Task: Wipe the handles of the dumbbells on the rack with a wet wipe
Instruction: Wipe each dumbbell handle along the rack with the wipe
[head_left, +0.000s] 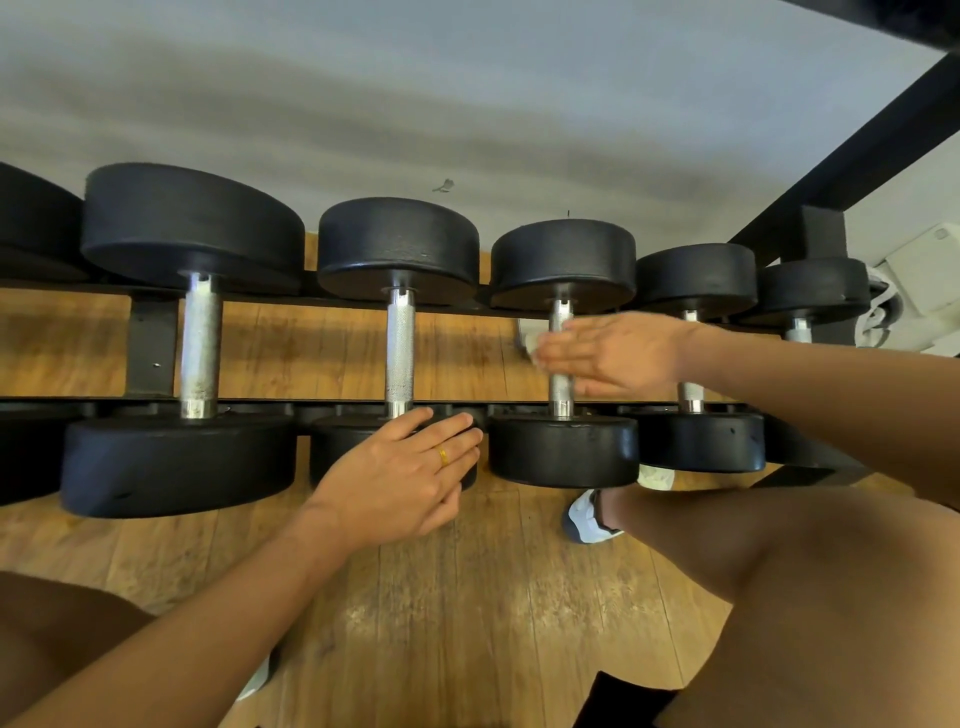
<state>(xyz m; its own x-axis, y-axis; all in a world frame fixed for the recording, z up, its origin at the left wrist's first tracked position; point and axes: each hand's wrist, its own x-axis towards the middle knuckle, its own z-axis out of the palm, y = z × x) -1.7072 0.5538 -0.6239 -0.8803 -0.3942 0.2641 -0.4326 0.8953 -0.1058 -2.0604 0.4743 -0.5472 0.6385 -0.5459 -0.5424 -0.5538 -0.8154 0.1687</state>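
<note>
A: Dumbbells (563, 358) are seen lying in a row across the rack (150, 343), handles exposed between black heads. Leftmost full handle (200, 345): spotted, apparently not yet wiped. Second handle (400, 351): no wipe on it; state of cleaning cannot be told.

B: Left hand (402, 470)?

A: Laid flat and spread on the near head of the second dumbbell; nothing is held.

B: Right hand (615, 353)?

A: Blurred, fingers extended, pressed against the third handle. A pale scrap, taken to be the wet wipe (531, 344), is glimpsed at the fingertips.

B: Remaining?

A: Progress is judged partial. The fourth handle (690, 392) is mostly hidden by the wrist; the fifth is cut off by the forearm.
</note>
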